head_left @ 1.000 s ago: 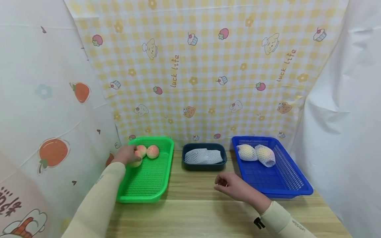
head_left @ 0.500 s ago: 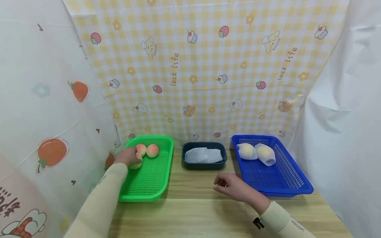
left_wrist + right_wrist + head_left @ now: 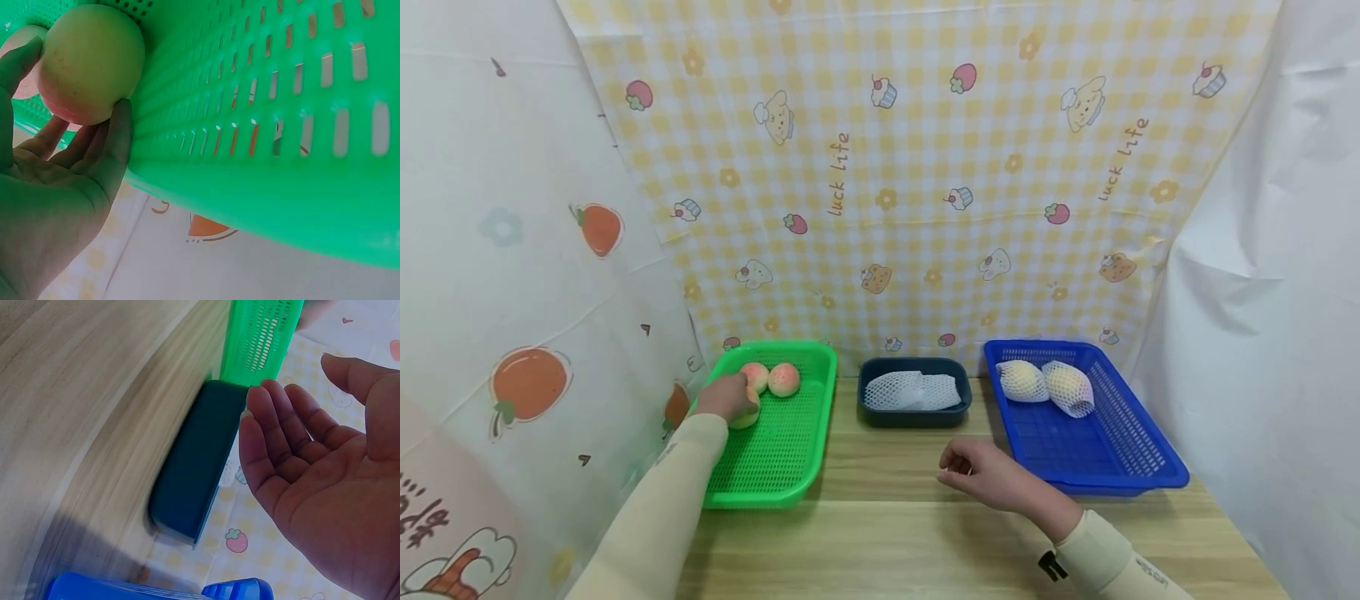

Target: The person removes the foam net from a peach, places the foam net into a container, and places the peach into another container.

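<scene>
My left hand [image 3: 724,397] reaches into the green basket [image 3: 775,454] and grips a peach [image 3: 747,413] near its left side. In the left wrist view, thumb and fingers curl round that peach [image 3: 94,62], close by the basket's slotted wall. Two more pink-and-yellow peaches [image 3: 785,380] lie together toward the back of the basket. My right hand [image 3: 988,475] hovers above the table's middle right, left of the blue basket. Its fingers are loosely bent and hold nothing, as the right wrist view of the palm [image 3: 331,462] confirms.
A small dark box [image 3: 913,420] with white foam net sleeves [image 3: 910,392] stands between the baskets. In the blue basket [image 3: 1075,454] lie two peaches in foam nets [image 3: 1067,385]. Cloth curtains [image 3: 887,250] close off the back and sides of the wooden table [image 3: 880,542].
My left hand has shifted slightly right and toward me with the peach, a little away from the other two. The right hand has stayed in place.
</scene>
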Demonstrator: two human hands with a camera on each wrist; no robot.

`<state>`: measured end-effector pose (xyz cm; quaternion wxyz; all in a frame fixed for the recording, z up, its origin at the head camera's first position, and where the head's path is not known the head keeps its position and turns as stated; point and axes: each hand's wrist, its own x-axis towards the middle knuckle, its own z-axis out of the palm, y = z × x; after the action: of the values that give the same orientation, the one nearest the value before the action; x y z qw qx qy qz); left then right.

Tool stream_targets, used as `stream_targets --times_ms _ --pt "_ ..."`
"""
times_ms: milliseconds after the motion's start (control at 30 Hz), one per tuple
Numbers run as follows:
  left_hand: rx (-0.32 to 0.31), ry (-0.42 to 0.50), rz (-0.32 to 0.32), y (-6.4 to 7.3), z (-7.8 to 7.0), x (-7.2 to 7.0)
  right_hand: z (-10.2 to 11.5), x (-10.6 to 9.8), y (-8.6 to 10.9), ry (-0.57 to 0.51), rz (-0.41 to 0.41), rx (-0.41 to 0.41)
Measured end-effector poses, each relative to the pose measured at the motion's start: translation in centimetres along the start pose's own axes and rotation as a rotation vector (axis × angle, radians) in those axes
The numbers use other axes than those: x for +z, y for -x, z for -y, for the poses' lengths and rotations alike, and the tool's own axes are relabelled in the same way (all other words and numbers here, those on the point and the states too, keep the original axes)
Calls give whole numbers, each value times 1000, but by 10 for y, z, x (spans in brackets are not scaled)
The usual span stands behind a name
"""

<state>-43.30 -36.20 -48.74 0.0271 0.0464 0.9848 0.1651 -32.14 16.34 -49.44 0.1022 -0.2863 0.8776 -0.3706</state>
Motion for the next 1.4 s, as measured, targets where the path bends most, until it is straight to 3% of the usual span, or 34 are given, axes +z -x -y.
stream_targets --times_ms 100,300,500,600,733,833,967,1067,1200,1400 --pt "-55 -46 29 -12 -11 4 -2 0 1 6 5 8" --pt "-28 -18 -9 -11 -20 -1 -2 -5 5 11 1 24" --pt "-21 3 -72 -12 -53 -14 -2 -14 11 15 -11 39" --pt "42 8 -157 -8 -85 -16 -2 -24 18 16 -33 41" --pt "144 36 -246 13 -148 -11 -2 -42 28 12 -70 44" --pt "235 91 -265 35 -197 0 -3 -58 36 22 -107 41" --pt "386 167 -262 55 -248 26 -7 -79 50 62 -190 43" --pt "466 207 -242 59 -277 50 -10 -93 62 87 -252 50" --pt "512 239 -182 60 -309 74 -16 -106 75 105 -314 62" --pt "561 248 -112 63 -344 92 -22 -111 88 123 -367 104"
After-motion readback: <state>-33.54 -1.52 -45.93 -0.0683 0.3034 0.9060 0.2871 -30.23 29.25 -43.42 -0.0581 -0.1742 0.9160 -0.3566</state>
